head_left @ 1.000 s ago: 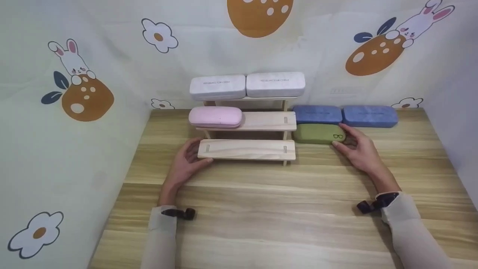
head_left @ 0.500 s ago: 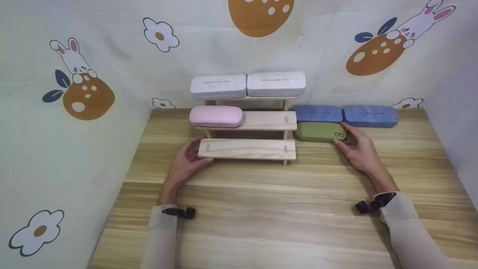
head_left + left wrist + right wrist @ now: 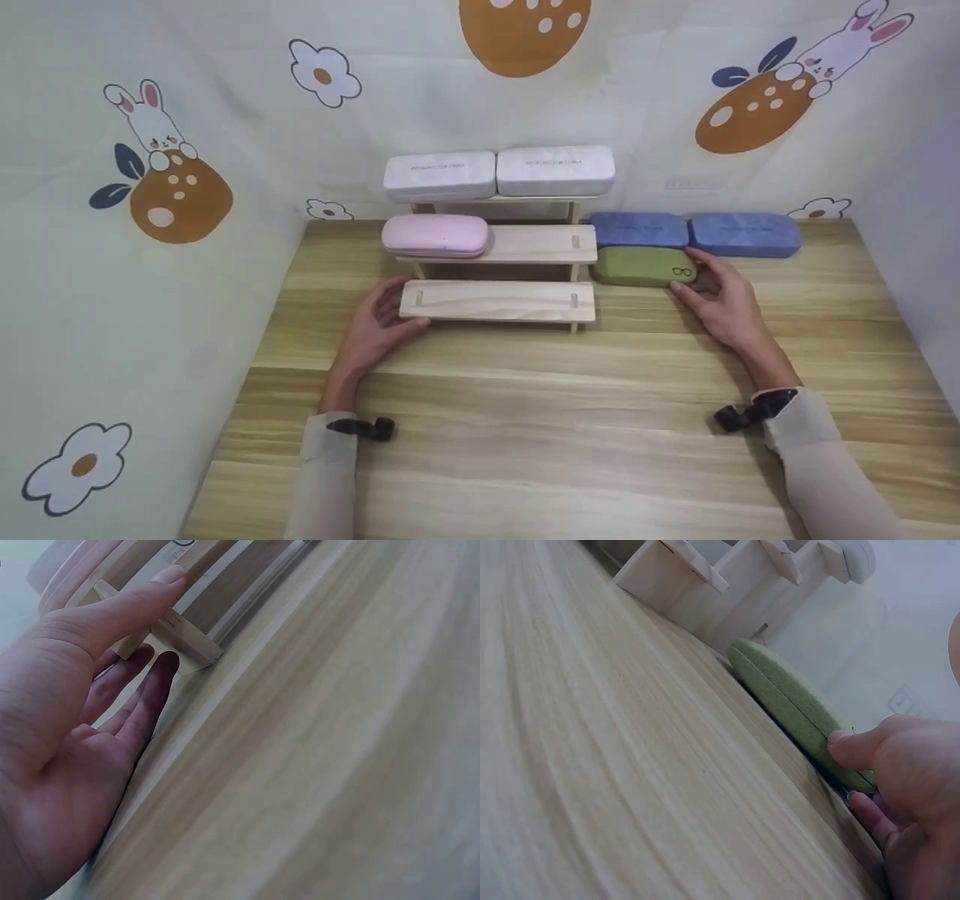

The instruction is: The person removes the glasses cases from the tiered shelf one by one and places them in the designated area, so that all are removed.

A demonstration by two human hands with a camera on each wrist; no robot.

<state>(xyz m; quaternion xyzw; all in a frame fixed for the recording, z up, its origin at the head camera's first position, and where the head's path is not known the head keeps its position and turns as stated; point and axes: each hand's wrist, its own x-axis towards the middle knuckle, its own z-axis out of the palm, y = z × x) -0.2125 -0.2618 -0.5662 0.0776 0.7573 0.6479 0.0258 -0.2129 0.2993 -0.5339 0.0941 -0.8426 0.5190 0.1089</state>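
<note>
A three-step wooden stand (image 3: pixel 495 301) stands toward the back of the table. My left hand (image 3: pixel 373 327) holds the left end of its lowest step, thumb at the front edge and fingers around the side; the left wrist view shows the thumb (image 3: pixel 142 604) across the step. My right hand (image 3: pixel 721 300) pinches the right end of a green glasses case (image 3: pixel 637 267) with a spectacles print. The case lies flat just right of the stand, and the right wrist view shows my thumb on its near side. Behind it lie two blue glasses cases (image 3: pixel 639 229) (image 3: pixel 745 233), end to end.
Two white glasses cases (image 3: pixel 439 175) (image 3: pixel 556 169) sit side by side on the top step. A pink glasses case (image 3: pixel 435 235) rests on the left half of the middle step. Patterned cloth (image 3: pixel 645 90) rises behind the wooden table (image 3: pixel 525 427).
</note>
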